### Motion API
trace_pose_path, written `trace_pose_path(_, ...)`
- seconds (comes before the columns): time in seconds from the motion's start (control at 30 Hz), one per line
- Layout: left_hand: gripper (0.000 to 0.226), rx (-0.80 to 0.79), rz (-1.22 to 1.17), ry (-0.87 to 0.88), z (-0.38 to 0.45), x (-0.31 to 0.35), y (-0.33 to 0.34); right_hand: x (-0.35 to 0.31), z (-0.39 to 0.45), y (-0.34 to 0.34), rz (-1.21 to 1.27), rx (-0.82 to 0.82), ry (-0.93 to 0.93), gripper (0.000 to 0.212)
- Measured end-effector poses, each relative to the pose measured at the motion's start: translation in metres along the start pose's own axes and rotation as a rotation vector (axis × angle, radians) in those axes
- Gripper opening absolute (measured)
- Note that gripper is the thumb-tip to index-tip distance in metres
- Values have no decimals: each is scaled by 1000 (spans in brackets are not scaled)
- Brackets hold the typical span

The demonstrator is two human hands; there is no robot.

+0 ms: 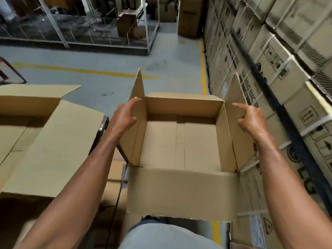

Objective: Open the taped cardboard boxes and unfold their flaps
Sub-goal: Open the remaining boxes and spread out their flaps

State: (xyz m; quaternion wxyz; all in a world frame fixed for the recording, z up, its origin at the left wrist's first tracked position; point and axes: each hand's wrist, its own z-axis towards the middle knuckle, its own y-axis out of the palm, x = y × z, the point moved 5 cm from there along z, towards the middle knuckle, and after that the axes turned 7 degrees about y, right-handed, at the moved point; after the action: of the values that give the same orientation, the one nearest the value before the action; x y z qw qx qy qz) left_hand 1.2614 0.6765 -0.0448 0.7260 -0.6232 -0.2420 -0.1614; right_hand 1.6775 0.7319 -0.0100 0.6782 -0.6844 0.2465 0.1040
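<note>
Two hands: either side of one open box [181,141]
Left hand [124,115]: fingers loosely spread against left flap [139,97]
Right hand [250,117]: fingers spread, touching right flap [235,99]
Near flap [181,193]: folded down toward person

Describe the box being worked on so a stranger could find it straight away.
Beside the wall of stacked printed cartons on the right, it is the open cardboard box between the left hand and right hand. Unlike the other open box, its side flaps stand upright.
</note>
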Motion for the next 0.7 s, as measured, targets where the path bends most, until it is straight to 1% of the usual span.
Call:
trace_pose_path(0.1,84,14,-16,15,65,-14,-14,-37,46,6,-20,32,-22,75)
trace_pose_path(0.27,85,19,-22,0,155,-35,-25,-95,125,21,26,45,-22,74)
trace_pose_path(0.37,84,60,-35,-1,209,-53,-37,-131,180,34,17,50,-50,74)
trace_pose_path(0.57,81,127,-33,-80,319,-105,-57,-218,314,75,8,6,-152,74)
trace_pose_path(0.7,81,130,-25,-171,384,-141,-74,-292,403,118,17,-103,-211,75)
